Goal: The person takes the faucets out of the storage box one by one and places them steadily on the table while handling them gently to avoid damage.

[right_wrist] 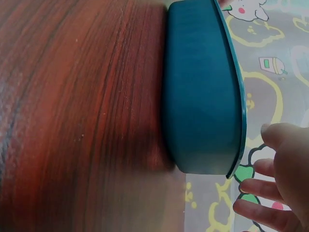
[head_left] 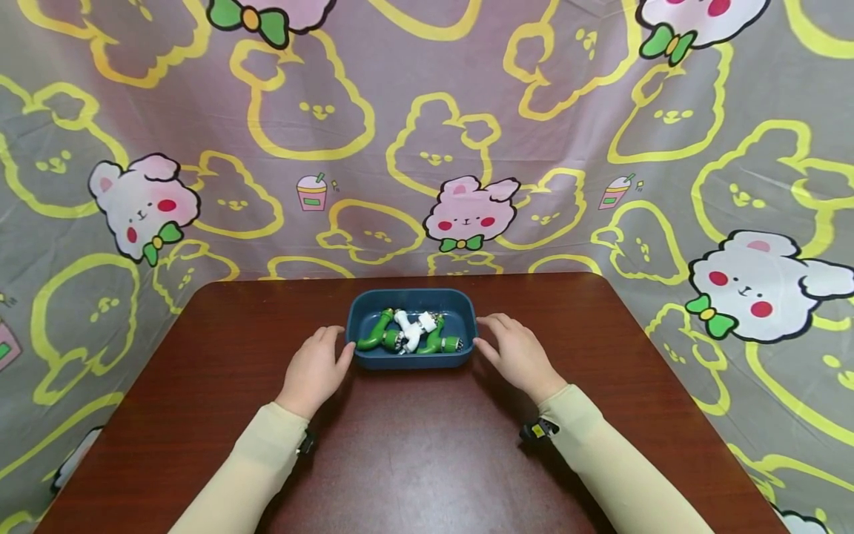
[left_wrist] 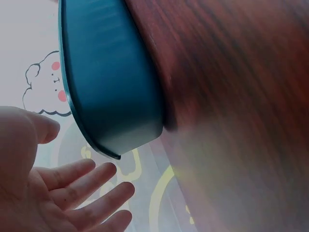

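Note:
A dark blue rectangular bin (head_left: 414, 362) stands on the table toward its far edge. Inside lie green curved pipe-like pieces (head_left: 369, 343) with silvery ends, and a branched white piece (head_left: 412, 337) between them. My left hand (head_left: 313, 371) is at the bin's left end, fingers extended and the thumb near the rim. At the opposite end, my right hand (head_left: 520, 357) is held the same way, fingertips right by the rim. Both wrist views show loosely spread fingers beside the bin's end, with nothing gripped in either palm.
The brown wooden table (head_left: 427, 445) has rounded far corners. Behind it and along both sides hangs a grey curtain (head_left: 400, 74) printed with yellow outlines and cartoon animals. A dark wrist device (head_left: 539, 429) sits at the right cuff, another at the left.

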